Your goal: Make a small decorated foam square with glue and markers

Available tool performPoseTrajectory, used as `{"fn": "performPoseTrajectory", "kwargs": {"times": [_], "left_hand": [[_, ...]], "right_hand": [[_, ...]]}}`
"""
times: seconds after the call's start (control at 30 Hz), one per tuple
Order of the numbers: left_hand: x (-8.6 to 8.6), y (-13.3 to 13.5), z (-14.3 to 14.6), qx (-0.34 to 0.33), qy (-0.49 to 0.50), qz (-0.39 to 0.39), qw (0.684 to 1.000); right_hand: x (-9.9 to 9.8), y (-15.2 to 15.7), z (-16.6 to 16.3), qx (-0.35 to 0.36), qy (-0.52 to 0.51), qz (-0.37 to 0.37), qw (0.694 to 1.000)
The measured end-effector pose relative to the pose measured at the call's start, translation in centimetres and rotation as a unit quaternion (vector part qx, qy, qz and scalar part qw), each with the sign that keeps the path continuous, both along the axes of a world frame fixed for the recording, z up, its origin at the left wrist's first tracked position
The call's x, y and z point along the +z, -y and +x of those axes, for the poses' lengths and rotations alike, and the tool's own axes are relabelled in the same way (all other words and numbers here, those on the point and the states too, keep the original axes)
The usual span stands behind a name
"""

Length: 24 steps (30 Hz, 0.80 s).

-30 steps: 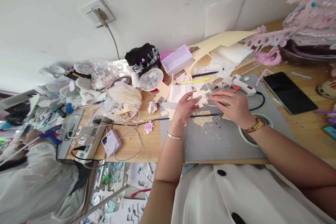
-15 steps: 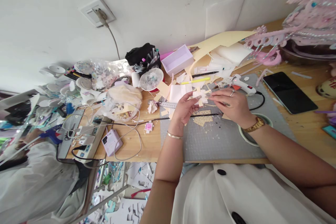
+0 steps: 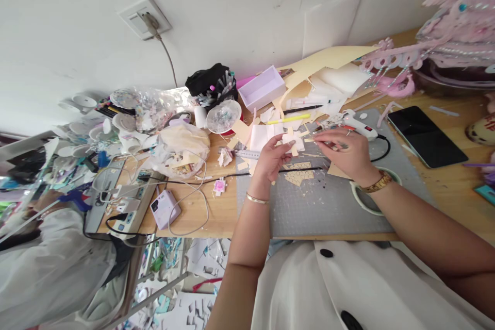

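My left hand (image 3: 274,157) pinches a small white piece with cream strips sticking out from it (image 3: 295,140), held above the cutting mat (image 3: 305,216). To its right, my right hand (image 3: 344,152) is closed, thumb and fingertips pressed together, a short gap from that piece. Whatever sits between those fingertips is too small to make out. Below the hands lies a cream sheet with a cracked-stone pattern (image 3: 299,175). A white glue gun (image 3: 361,126) rests just beyond my right hand, and a pale green ring-shaped object (image 3: 371,201) is partly under my right wrist.
A black phone (image 3: 427,135) lies at the right. Behind are a lilac box (image 3: 263,87), a yellow pen (image 3: 289,119) and paper scraps. Leftward are a pink-centred piece (image 3: 219,186), a lilac device (image 3: 165,210), cables and a power strip (image 3: 133,211). A co-worker's sleeve (image 3: 73,247) shows far left.
My right hand has drawn slightly to the right, away from the white piece. My left hand stays nearly in place, and the piece in it has tilted a little.
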State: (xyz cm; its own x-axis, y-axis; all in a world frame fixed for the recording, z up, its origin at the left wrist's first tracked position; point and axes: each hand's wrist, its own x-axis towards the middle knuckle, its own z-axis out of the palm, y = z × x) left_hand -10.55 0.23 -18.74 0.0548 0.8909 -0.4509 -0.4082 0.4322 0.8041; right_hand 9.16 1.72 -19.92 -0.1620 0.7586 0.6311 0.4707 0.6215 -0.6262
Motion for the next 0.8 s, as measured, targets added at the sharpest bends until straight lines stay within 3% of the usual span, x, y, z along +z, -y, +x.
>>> {"fn": "performPoseTrajectory", "kwargs": {"times": [0.23, 0.4, 0.5, 0.6, 0.73, 0.8], "left_hand": [[-0.6, -0.3, 0.0, 0.064, -0.103, 0.052, 0.991], [-0.8, -0.3, 0.1, 0.069, -0.120, 0.067, 0.988], [-0.8, -0.3, 0.1, 0.074, -0.112, 0.066, 0.989], [-0.6, -0.2, 0.2, 0.078, -0.094, 0.065, 0.990], [-0.5, -0.1, 0.6, 0.073, -0.076, 0.047, 0.993], [-0.5, -0.1, 0.8, 0.071, -0.072, 0.047, 0.994]], "right_hand": [[-1.2, -1.0, 1.2, -0.039, 0.148, -0.129, 0.980], [-0.9, -1.1, 1.3, -0.023, 0.228, -0.098, 0.969], [0.5, -1.6, 2.6, -0.104, 0.202, -0.085, 0.970], [1.7, -2.6, 5.0, -0.237, 0.233, -0.098, 0.938], [1.2, -3.4, 7.2, -0.242, 0.305, -0.221, 0.894], [0.4, -3.6, 7.5, -0.222, 0.310, -0.256, 0.888]]}}
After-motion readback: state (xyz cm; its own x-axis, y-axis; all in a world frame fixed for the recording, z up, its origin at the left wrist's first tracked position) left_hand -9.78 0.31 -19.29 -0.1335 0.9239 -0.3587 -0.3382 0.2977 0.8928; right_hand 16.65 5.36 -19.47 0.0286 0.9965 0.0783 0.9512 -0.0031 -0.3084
